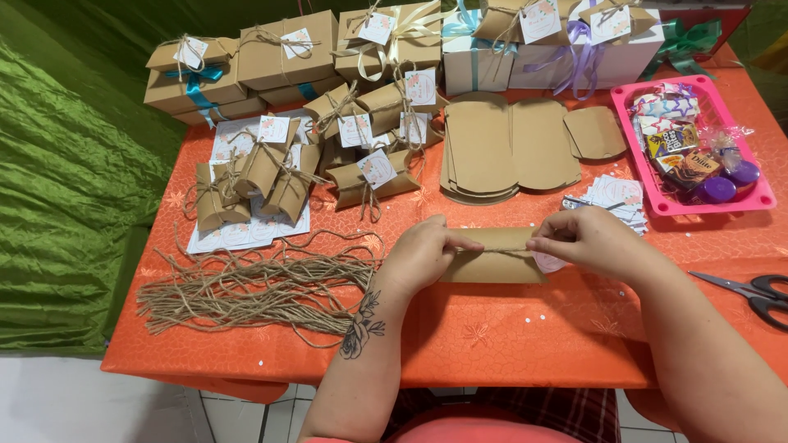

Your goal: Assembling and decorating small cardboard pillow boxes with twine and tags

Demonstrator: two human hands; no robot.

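Both hands rest low on the orange counter [509, 336], close to its near edge. The left hand [423, 250] and the right hand [579, 238] each pinch one end of a length of twine [501, 249], fingers closed on it, pulled taut across a brown pillow box [492, 267] that lies flat between them. A small round tag [548, 262] peeks out under the right hand.

Left of the left hand lies a loose bundle of cut twine strands [246, 291], reaching nearly to the counter's left edge. Beyond the left hand stand finished pillow boxes [279, 176] tied with tags, and behind them bigger ribboned gift boxes [287, 53]. Straight beyond the hands lies a stack of flat unfolded box blanks [480, 152]. Beyond the right hand sits a small pile of tags [616, 197], then a pink tray [763, 201] of sweets near the counter's right edge. Scissors [751, 291] lie right of the right hand.

Bare counter lies between the hands and the near edge, and between the right hand and the scissors.
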